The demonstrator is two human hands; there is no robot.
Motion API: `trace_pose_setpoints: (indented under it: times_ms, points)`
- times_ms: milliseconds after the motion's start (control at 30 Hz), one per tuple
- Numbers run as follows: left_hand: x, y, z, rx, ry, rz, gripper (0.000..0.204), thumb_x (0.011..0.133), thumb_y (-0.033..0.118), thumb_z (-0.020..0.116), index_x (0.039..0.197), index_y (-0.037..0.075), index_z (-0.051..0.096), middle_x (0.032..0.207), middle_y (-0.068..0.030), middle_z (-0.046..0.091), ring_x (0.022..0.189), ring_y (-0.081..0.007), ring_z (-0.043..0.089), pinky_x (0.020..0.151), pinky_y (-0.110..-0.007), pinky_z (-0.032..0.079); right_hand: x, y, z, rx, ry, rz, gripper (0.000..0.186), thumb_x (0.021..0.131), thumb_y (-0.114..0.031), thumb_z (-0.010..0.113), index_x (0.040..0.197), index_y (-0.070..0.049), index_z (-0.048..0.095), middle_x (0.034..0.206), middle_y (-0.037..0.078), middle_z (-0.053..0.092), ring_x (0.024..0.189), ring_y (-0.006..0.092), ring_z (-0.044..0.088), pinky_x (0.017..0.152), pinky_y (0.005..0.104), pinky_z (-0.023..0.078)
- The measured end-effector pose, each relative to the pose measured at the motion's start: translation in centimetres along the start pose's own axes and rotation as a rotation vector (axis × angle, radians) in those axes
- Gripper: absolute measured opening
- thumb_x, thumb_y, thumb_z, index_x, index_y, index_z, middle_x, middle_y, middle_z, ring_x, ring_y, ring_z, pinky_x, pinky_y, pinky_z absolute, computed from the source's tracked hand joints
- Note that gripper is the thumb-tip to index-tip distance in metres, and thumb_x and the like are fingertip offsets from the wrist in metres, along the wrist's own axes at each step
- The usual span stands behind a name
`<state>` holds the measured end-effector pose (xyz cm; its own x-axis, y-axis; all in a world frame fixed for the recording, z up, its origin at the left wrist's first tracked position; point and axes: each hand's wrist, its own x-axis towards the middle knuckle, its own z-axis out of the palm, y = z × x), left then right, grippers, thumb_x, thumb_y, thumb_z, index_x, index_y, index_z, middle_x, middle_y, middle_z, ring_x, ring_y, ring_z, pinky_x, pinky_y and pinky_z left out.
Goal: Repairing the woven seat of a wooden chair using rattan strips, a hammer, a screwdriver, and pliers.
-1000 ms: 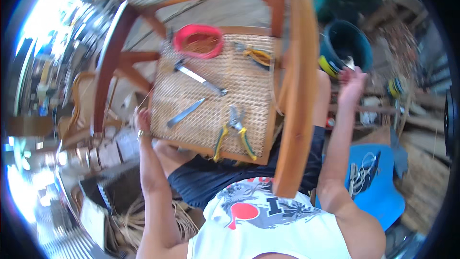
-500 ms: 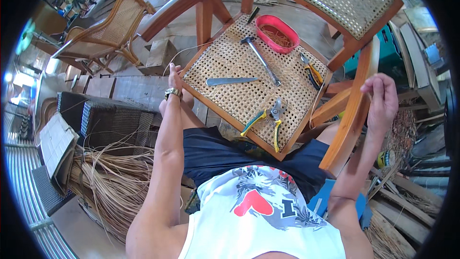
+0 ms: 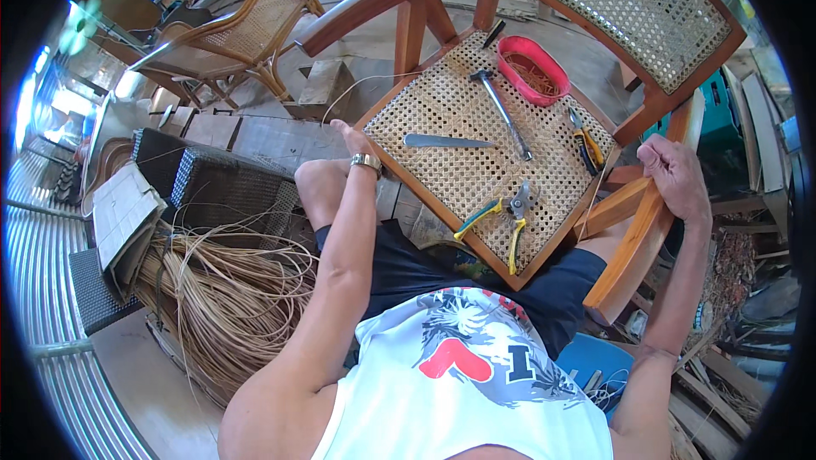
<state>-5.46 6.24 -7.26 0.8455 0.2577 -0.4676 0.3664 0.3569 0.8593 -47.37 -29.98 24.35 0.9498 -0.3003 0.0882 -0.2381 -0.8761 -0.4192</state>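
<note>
Left hand (image 3: 357, 139): beside the seat's left edge; fingers partly hidden, so I cannot tell whether they clasp the cane strand (image 3: 374, 78).
Right hand (image 3: 677, 178): curled against the armrest (image 3: 633, 247); I cannot tell its grip.
Chair (image 3: 442, 111): before the knees, backrest (image 3: 616, 9) cropped above.

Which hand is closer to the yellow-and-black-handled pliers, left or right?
Your right hand: it is at the wooden armrest, right of the pliers. Your left hand is by the left edge of the woven cane seat, across from them.
</note>
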Motion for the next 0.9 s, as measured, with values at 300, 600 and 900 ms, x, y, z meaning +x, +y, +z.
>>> trace_pose_setpoints:
  times_ms: [300, 600, 900]
  points:
    - [-3.8, -4.2, -1.9, -0.405, -0.303, -0.140, 0.085, 0.102, 0.067, 0.012, 0.142, 0.004, 0.051, 0.141, -0.0145, 0.059, 0.127, -0.0357, 0.057, 0.112, -0.049, 0.043, 0.1, 0.8, 1.2, 0.189, 0.163, -0.024, 0.042, 0.108, -0.037, 0.048, 0.096, -0.001, 0.065, 0.066, 0.000, 0.050, 0.061, 0.0079, 0.048, 0.058, 0.0264, 0.038]
    - [-1.7, -2.9, 0.3, -0.307, -0.448, -0.258, 0.080, 0.102, 0.066, 0.012, 0.147, 0.009, 0.046, 0.142, -0.0143, 0.057, 0.128, -0.0375, 0.056, 0.109, -0.056, 0.043, 0.9, 1.3, 2.1, 0.201, 0.139, 0.098, 0.039, 0.108, -0.038, 0.049, 0.103, -0.003, 0.065, 0.072, -0.002, 0.048, 0.067, 0.0051, 0.044, 0.062, 0.0226, 0.035]
    - [3.0, -4.2, -0.7, 0.079, -0.079, -0.080, 0.056, 0.104, 0.058, 0.036, 0.093, 0.010, 0.063, 0.088, -0.0058, 0.065, 0.072, -0.0126, 0.058, 0.058, -0.029, 0.043, 1.7, 0.7, 2.4, 0.161, 0.080, 0.183, 0.038, 0.106, -0.041, 0.054, 0.103, -0.005, 0.065, 0.077, -0.003, 0.050, 0.075, 0.0059, 0.046, 0.070, 0.0222, 0.037]
